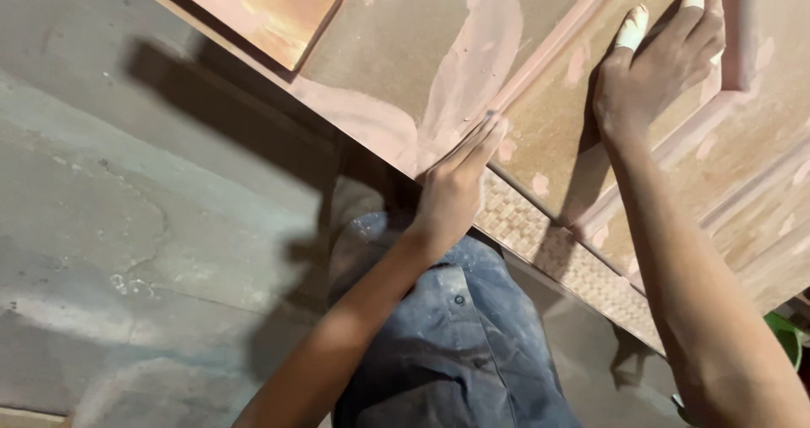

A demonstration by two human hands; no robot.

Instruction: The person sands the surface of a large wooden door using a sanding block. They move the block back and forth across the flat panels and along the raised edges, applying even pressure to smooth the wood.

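Nearest the camera is the person's dusty blue-grey shirt (456, 335), buttoned down the front, with both bare forearms reaching up and away from it. Below and to the left lies a grey concrete floor (126, 226), marked with pale scuffs and crossed by a dark shadow. At the right edge, low down, a bit of a green container (789, 335) shows behind the right forearm.

The left hand (456, 183) rests against the near edge of a wooden door panel (422, 40), its fingers (481, 141) straight and pressed close together, lying flat along the patch of pinkish filler at the panel's edge. It holds nothing that can be seen. Just beside it on the right, a strip of woven, checkered pattern (540, 234) runs along the panel's edge.

Farther off, the right hand (658, 65) lies palm down on the panel's recessed brown field, fingers spread a little and bent, two fingertips (631, 30) wrapped in white tape. Whether anything lies under the palm cannot be told. The panel slopes across the upper part of the view, with raised moulding lines (548, 57) and smears of pink filler. At the top left, a smaller flat board (270, 6) lies on it.
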